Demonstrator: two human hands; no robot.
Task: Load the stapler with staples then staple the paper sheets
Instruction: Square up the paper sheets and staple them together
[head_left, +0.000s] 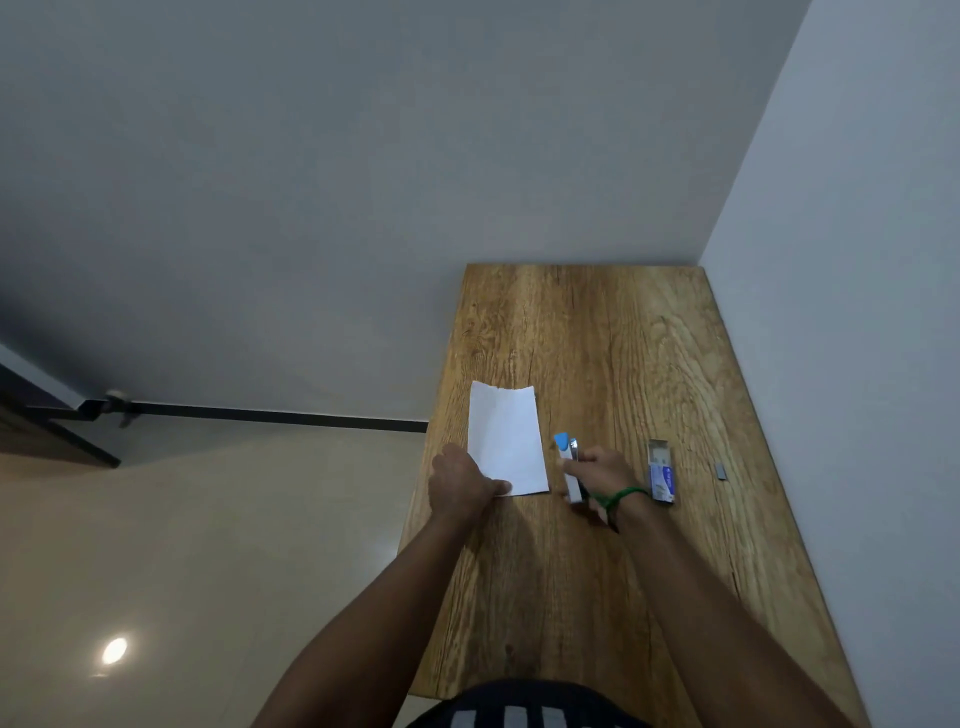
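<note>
Now the left hand (462, 483) pinches the thin, floppy paper sheets (506, 441) by their near corner on the table (597, 338); just beside, the right hand (602, 470) wraps its fingers (584, 460) round the rigid stapler (569, 462) mid-body.

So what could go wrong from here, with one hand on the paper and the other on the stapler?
1. The left hand holds the paper sheets only at their near corner, so they may slip out of line before stapling.
2. The open staple box lies just beside the right hand gripping the stapler; a careless wrist could knock it and spill staples.
</note>
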